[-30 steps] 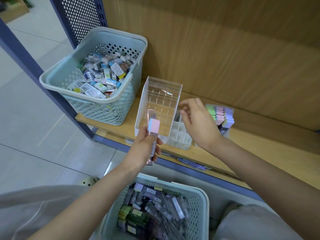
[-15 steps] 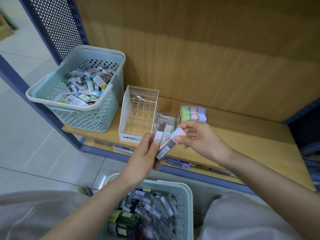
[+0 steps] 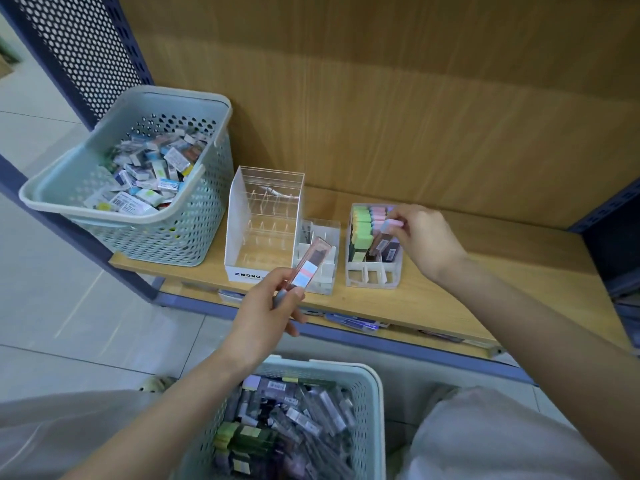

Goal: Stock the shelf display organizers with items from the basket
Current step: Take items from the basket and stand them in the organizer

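On shelf [image 3: 485, 289]: right organizer [image 3: 372, 279] part-filled, MONO organizer [image 3: 242, 271] empty, basket [image 3: 329, 364] full. Right hand [image 3: 420, 237] pinches pack [image 3: 390, 226]; left hand [image 3: 261, 318] grips second pack [image 3: 308, 268].

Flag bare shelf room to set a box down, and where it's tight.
Largest bare patch: shelf board right of the white divided organizer, out to the blue upright. Smaller strip behind the small clear organizer, against the back panel. Crowded on the left: shelf basket, tall clear organizer and small clear organizer stand close together.
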Available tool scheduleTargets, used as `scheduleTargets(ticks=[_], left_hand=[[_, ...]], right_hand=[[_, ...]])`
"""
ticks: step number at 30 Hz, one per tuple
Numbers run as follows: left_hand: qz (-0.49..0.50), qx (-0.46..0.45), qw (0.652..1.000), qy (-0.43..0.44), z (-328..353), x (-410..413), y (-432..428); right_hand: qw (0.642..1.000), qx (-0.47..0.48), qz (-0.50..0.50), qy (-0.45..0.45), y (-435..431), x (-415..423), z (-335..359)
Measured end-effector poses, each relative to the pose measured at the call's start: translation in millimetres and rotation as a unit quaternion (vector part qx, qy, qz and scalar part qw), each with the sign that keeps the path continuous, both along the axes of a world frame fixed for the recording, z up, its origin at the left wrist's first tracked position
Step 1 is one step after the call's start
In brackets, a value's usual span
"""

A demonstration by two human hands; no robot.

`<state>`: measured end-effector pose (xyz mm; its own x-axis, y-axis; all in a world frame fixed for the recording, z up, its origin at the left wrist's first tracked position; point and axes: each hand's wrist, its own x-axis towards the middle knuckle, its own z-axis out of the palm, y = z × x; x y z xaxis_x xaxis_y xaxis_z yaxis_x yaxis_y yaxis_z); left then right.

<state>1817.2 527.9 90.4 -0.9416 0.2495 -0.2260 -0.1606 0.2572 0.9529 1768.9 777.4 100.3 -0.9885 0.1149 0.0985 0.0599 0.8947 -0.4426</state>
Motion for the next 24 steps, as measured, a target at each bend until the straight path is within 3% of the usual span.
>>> scheduleTargets(ticks=[11,19,24], left_hand=[[0.022,0.002,1.0,-0.021,-1.2,-13.6,14.0],[0.013,-0.01,0.999,-0.03,1.3,-15.3,22.7],[0.009,-0.019,0.999,-0.028,3.3,-17.1,24.6]], right_hand=[[0.992,0.121,0.005,-0.047,6.2,-29.7,-23.5],[0.996,0.078,0.036,-0.032,1.8,-26.1,-20.4],[0.992,0.091,0.032,-0.078,2.5,-23.0,-20.4]])
